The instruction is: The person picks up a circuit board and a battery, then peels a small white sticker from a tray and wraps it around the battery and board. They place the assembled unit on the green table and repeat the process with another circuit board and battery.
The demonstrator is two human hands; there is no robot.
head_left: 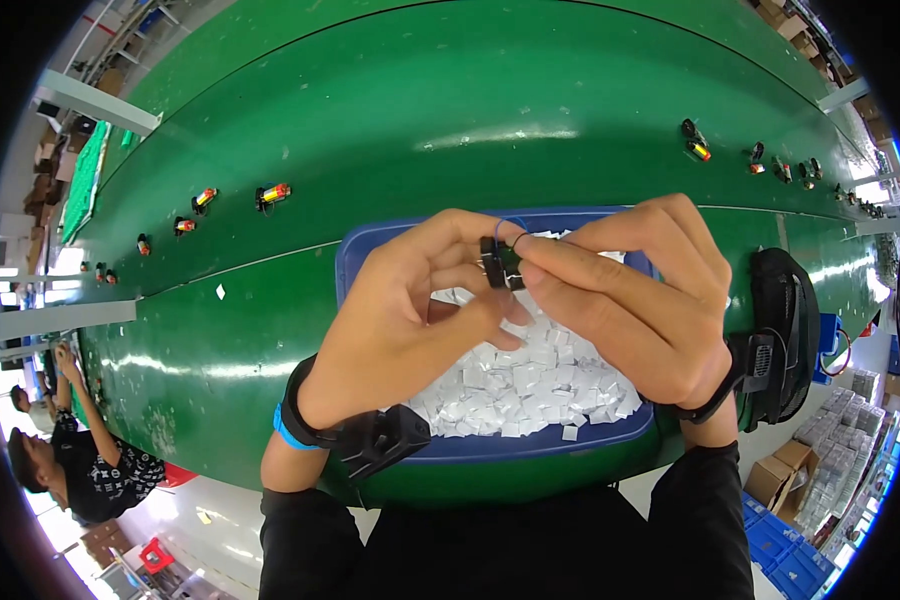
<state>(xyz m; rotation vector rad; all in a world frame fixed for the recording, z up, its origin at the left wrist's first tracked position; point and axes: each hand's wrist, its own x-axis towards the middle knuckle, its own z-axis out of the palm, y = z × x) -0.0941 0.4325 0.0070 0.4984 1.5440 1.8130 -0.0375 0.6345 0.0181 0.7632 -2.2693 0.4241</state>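
Over a blue bin [530, 446] I hold up a small black part [490, 262] with thin dark wires [515, 236] looping from its top. My left hand [390, 310] pinches the part from the left side, its other fingers curled below. From the right, my right hand [650, 300] closes its thumb and forefinger at the part's edge, where a wire runs in; the fingertips hide what exactly they grip. Beneath both hands, many small white square pieces [525, 390] fill the bin.
Small black assemblies with red and yellow cylinders [273, 195] lie along the green table [370, 130] at left, with more [698, 142] at right. A black bag [780, 340] stands right of the bin. Another person [80, 460] works at far left. Cardboard boxes [780, 472] sit lower right.
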